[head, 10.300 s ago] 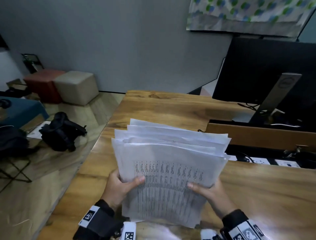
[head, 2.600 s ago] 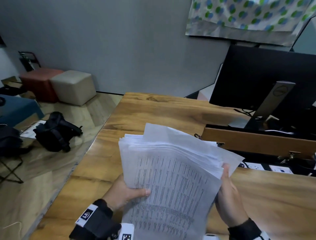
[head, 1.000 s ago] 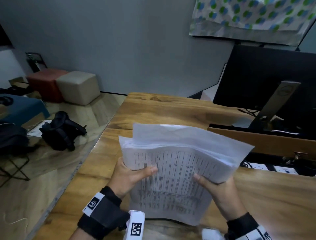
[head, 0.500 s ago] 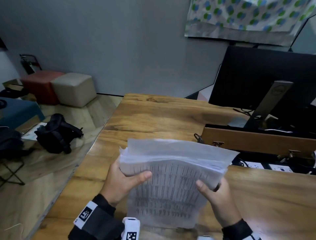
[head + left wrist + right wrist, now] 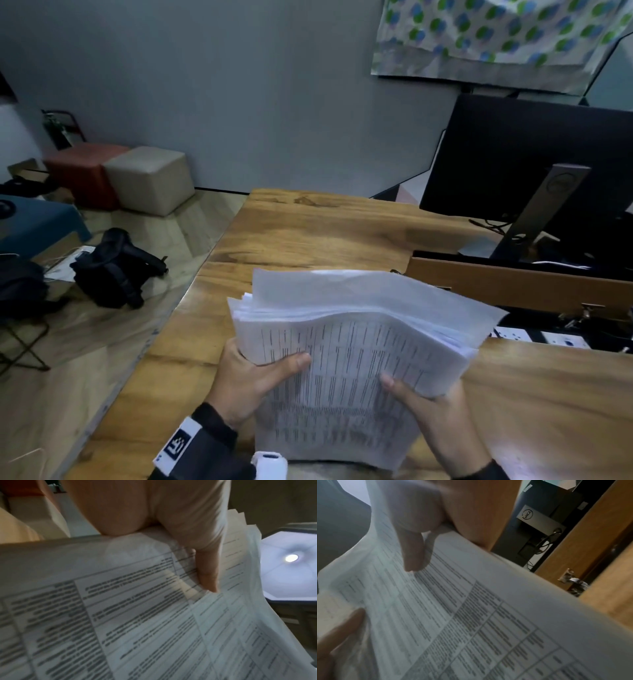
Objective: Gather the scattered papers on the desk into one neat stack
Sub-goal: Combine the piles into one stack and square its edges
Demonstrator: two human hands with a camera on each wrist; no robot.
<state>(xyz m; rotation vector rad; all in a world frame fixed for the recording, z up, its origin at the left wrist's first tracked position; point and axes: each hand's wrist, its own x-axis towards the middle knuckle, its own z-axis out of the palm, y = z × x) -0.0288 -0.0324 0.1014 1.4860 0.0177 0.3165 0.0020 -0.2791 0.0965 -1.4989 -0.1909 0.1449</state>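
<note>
Both hands, left hand (image 5: 251, 380) at eight o'clock and right hand (image 5: 433, 416) at four, grip my thick white printed paper stack (image 5: 346, 346), upright above the wooden desk (image 5: 548, 411), top edges uneven.

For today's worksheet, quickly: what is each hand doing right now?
Left hand: grips the paper stack, thumb on top.
Right hand: grips the same stack.
</note>
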